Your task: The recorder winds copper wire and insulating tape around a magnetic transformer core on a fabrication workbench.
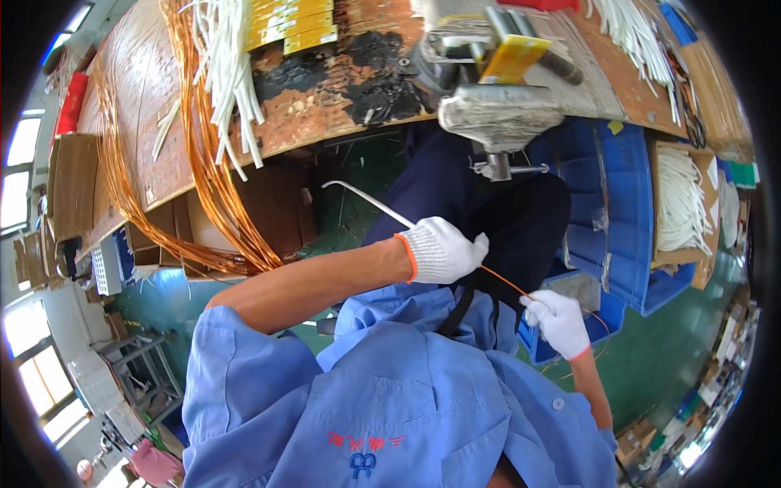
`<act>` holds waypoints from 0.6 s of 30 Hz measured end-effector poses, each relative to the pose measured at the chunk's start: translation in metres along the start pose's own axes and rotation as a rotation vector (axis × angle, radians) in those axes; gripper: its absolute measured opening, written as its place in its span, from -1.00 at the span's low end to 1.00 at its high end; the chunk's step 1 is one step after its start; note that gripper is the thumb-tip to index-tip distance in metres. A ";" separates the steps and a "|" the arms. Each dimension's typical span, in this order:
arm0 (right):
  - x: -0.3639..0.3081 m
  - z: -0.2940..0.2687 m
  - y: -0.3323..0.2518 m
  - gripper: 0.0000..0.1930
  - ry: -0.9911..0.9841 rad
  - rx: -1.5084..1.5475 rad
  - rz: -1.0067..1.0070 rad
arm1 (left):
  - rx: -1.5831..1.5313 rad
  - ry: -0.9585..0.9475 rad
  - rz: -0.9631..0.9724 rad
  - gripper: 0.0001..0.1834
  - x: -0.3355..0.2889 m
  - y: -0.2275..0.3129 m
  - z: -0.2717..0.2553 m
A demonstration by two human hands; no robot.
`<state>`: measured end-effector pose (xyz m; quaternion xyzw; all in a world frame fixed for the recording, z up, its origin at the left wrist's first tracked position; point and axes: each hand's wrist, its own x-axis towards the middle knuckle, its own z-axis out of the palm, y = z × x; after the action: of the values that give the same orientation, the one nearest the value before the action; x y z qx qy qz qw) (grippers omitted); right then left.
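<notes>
My left hand (446, 250), in a white knitted glove with an orange cuff, is closed round a thin white sleeve tube (368, 198). The tube sticks out up and to the left over my lap, its far end bent. Between my hands runs a length of copper wire (506, 281), coming out of the left fist. My right hand (557, 321), gloved alike, grips this wire lower down on the right, and a loose stretch of it curves away beyond the fingers. Whether the wire lies inside the tube is hidden by the left hand.
A wrapped bench vise (500, 114) stands at the worn table's (325, 122) front edge. Bundles of copper wire (207, 175) hang off the left side beside white tubes (228, 77). Blue bins (602, 187) and a carton of white tubes (683, 199) are at right. Yellow strips (293, 23) lie behind.
</notes>
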<state>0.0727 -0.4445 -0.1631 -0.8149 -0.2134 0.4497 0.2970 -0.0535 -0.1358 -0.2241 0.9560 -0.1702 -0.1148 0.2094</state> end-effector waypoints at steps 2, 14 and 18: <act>0.004 0.006 0.003 -0.81 0.039 -0.088 -0.126 | -0.006 0.036 0.022 -0.31 0.004 -0.001 0.012; 0.043 0.038 -0.041 -0.89 0.007 -0.252 -0.321 | 0.027 0.074 0.012 -0.37 0.005 0.002 0.014; 0.070 0.069 -0.050 -0.85 0.113 -0.199 -0.398 | -0.048 0.108 -0.029 -0.39 0.010 0.001 0.019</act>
<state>0.0449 -0.3444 -0.2008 -0.8059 -0.3962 0.3128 0.3093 -0.0503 -0.1469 -0.2424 0.9579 -0.1421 -0.0700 0.2395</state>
